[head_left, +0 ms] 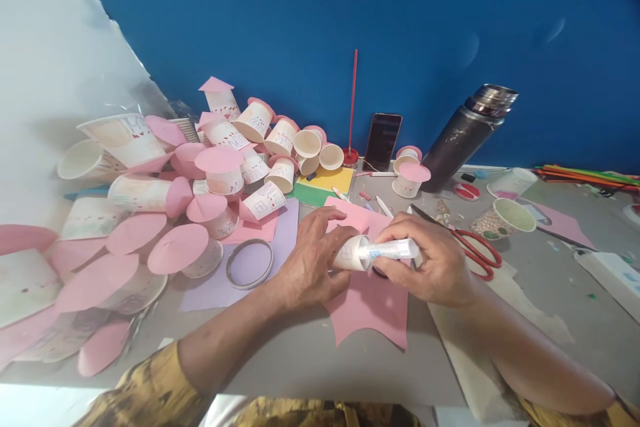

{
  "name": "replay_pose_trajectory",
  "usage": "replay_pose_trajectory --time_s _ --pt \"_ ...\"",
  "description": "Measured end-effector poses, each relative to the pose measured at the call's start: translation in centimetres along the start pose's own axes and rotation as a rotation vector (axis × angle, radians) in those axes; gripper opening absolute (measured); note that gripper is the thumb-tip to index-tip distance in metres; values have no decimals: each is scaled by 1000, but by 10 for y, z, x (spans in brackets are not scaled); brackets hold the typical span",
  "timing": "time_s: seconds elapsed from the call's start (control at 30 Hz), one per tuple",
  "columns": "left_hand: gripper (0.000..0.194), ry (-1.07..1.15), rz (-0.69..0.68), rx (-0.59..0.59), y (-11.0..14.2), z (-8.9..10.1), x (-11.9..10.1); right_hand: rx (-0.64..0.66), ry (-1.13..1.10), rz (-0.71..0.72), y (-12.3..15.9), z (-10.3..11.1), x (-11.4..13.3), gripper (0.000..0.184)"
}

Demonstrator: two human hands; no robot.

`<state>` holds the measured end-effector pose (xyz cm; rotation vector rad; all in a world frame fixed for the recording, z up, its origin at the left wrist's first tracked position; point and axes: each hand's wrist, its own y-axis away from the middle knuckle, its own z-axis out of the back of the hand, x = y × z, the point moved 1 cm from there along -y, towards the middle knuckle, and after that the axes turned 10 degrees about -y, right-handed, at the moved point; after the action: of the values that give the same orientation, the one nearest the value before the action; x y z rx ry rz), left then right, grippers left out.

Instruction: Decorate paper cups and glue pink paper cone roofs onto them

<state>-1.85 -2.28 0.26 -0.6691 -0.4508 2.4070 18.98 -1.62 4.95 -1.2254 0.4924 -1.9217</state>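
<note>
In the middle of the head view, my left hand (320,253) is closed around a small white paper cup (353,253) with drawn lines on its side. The cup lies tilted, its end turned toward my right hand (430,260). That hand pinches a white glue stick (395,249), whose tip touches the cup's end. Below both hands is a cut sheet of pink paper (373,313) with curved edges. A roll of tape (250,264) lies on purple paper (210,290) left of my left hand. Red-handled scissors (483,253) lie beyond my right wrist.
Many paper cups with pink paper tops (217,170) crowd the table's left side. At the back stand a phone (384,140), a red stick on a round base (353,107) and a dark flask (463,140), leaning in view. A patterned cup (503,219) is at right.
</note>
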Motion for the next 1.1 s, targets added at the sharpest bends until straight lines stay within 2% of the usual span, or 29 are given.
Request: replay_pose_trajectory --time_s 0.07,0.2,0.3,0.37,0.5,0.67,0.9,1.1 --pt "56 4 -17 2 1 -2 0 -13 42 -45 1 -1 -2 7" --pt "56 36 -24 -3 2 -4 -1 -94 148 -286 0 4 -15 6" --pt "53 135 41 5 2 -2 1 -156 129 -430 -1 11 -25 12" --pt "55 227 115 16 0 2 2 -194 66 -473 -1 14 -29 14" --pt "57 364 239 51 -3 8 5 -207 -86 -461 1 15 -27 12" --pt "56 415 300 88 -4 9 3 -128 -101 -432 3 12 -22 9" --pt "47 417 306 46 -7 12 4 -60 -58 -420 3 15 -21 6" --pt "42 362 336 41 -6 10 5 6 -15 -317 0 10 -9 4"
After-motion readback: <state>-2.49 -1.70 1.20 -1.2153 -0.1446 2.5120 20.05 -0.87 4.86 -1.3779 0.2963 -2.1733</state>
